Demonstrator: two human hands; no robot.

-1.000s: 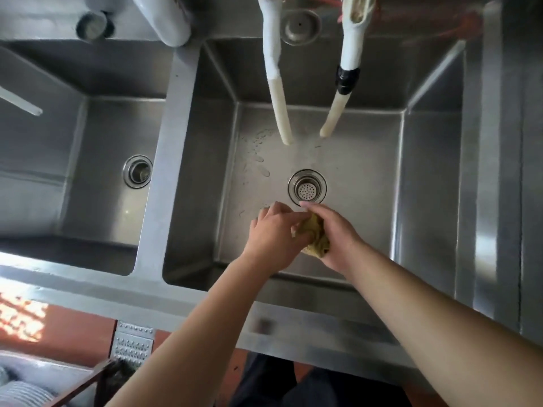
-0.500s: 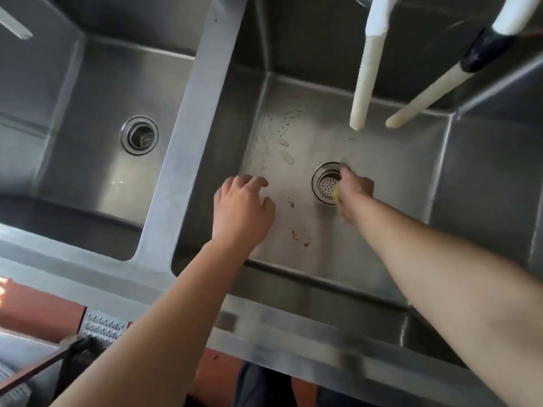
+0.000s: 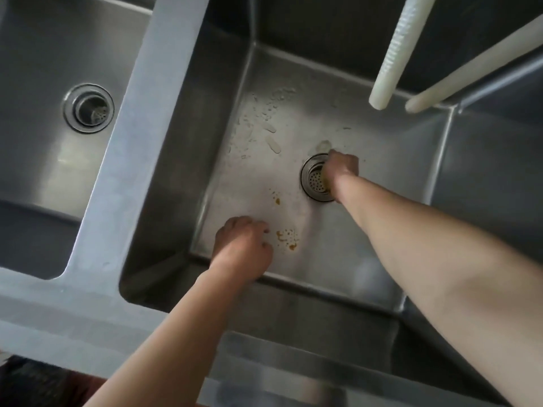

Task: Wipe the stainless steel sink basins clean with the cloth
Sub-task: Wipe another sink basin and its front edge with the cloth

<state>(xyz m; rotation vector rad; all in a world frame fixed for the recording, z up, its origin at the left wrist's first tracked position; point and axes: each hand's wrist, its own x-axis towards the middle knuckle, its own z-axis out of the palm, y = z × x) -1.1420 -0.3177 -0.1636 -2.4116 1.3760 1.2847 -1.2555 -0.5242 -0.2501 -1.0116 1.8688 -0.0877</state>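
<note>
View from above into a stainless steel double sink. The right basin (image 3: 367, 245) fills most of the view; its drain strainer (image 3: 314, 179) lies near the middle of the floor. The right hand (image 3: 342, 168) is pressed down at the right edge of the strainer, its grip curled over a yellowish cloth (image 3: 324, 180), of which only a small patch is seen between the hand and the perforated strainer; the cloth is thus located on the basin floor, touching the strainer rim. The left hand (image 3: 242, 248) is held at the near left part of the same basin floor, its fingers loosely curled with the tips pointing right and nothing held in the grip; whether the fingertips touch the metal cannot be told. Orange-brown spots (image 3: 286, 237) are seen just right of the left hand, and a smaller spot (image 3: 277, 201) lies between that hand and the strainer. Water droplets (image 3: 264, 127) are scattered over the far left part of the floor. Two pale hoses (image 3: 393, 54) (image 3: 470, 66) hang over the far right corner of the basin. A flat divider (image 3: 138, 142) separates this basin from the left basin (image 3: 38, 160), in which a second drain (image 3: 88, 108) is visible.
</note>
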